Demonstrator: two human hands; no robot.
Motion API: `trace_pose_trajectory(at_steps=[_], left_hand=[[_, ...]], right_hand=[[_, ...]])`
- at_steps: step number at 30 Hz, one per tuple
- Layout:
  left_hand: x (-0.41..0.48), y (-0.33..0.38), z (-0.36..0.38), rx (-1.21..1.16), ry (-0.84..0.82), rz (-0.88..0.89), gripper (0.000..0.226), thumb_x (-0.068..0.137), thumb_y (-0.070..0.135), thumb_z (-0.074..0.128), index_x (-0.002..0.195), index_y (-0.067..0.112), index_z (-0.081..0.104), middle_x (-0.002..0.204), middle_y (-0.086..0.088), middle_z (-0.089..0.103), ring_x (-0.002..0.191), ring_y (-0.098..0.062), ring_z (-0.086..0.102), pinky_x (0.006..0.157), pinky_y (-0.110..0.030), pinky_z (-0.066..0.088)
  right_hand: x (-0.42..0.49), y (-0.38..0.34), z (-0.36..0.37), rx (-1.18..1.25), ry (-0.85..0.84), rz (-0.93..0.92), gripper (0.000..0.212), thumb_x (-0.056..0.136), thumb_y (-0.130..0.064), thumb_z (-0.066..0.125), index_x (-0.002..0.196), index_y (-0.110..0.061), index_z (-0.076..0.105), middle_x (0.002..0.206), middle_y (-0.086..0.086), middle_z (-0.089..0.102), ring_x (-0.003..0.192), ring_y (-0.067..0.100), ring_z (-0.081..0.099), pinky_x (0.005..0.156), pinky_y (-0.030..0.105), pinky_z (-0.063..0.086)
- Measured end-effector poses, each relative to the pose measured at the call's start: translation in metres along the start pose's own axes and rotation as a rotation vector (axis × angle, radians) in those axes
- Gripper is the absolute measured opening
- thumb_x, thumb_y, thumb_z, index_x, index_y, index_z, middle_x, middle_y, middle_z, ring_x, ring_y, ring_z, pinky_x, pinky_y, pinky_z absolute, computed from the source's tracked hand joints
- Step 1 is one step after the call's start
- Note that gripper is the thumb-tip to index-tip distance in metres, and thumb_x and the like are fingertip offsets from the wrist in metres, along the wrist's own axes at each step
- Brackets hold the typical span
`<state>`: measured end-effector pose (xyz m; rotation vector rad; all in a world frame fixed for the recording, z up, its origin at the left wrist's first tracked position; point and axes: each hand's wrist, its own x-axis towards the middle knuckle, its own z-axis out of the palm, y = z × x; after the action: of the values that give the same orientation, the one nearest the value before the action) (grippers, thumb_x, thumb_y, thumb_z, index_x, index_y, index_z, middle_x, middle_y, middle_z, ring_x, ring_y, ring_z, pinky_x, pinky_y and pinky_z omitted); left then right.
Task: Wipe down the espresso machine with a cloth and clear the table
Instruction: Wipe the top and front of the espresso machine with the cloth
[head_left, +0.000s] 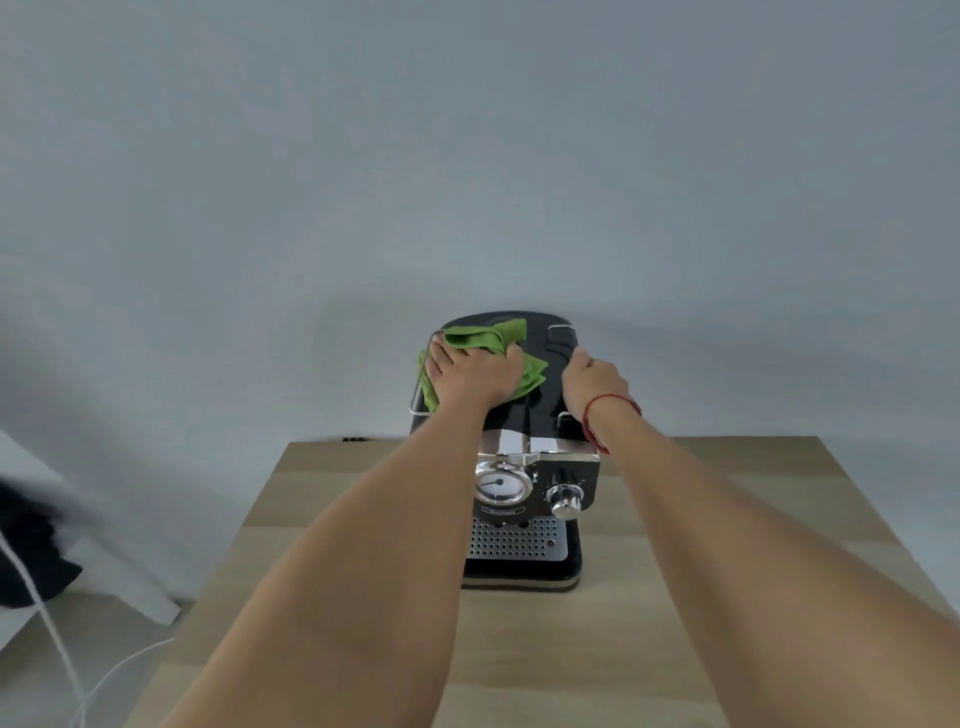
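A black and chrome machine is seen standing on a pale wooden table, towards its far edge and close to a grey wall. A green cloth is spread and bunched on the left part of the machine's flat top, inside a chrome rail that runs along that side. The cloth is pressed down by the left hand, laid palm down on it. 1 finger is seen stretched towards the rail, but the other fingertips are buried in the folds, so it cannot be told whether the cloth is gripped or only pressed. The right edge of the top is clasped by the right hand, its fingers curled over that edge. A red string bracelet is worn on that wrist. On the machine's front, 1 round gauge and 1 chrome knob are set side by side above a perforated grille. A white cable is seen on the floor to the left of the table.
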<state>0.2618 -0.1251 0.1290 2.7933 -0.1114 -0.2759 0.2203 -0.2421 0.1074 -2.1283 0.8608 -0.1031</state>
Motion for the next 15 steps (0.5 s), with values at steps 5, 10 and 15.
trace_pose_trajectory(at_steps=[5,10,15], left_hand=[[-0.035,-0.001,0.002,0.087,-0.07,0.157,0.073,0.097,0.044,0.023,0.153,0.0,0.008,0.159,-0.022,-0.011,0.148,-0.034,-0.014,0.119,-0.045,-0.007],[-0.059,-0.024,0.018,0.194,0.029,0.477,0.065,0.092,0.037,0.029,0.148,0.003,0.025,0.158,-0.019,0.013,0.147,-0.033,0.006,0.121,-0.045,0.007],[-0.055,-0.028,0.022,0.127,0.06,0.523,0.066,0.091,0.035,0.03,0.15,0.007,0.022,0.16,-0.015,0.009,0.149,-0.029,0.001,0.122,-0.044,0.004]], right_hand=[[-0.009,-0.003,-0.007,0.048,-0.017,0.014,0.059,0.1,-0.042,0.015,0.134,-0.01,0.051,0.138,0.018,0.051,0.127,0.034,0.047,0.107,0.041,0.033],[-0.027,-0.007,-0.015,0.039,-0.043,0.014,0.059,0.102,-0.04,0.014,0.134,-0.007,0.05,0.139,0.018,0.05,0.128,0.034,0.046,0.108,0.04,0.032],[-0.03,-0.02,-0.019,0.007,-0.119,0.053,0.052,0.103,-0.025,0.014,0.138,0.0,0.042,0.138,0.021,0.048,0.127,0.034,0.046,0.107,0.04,0.033]])
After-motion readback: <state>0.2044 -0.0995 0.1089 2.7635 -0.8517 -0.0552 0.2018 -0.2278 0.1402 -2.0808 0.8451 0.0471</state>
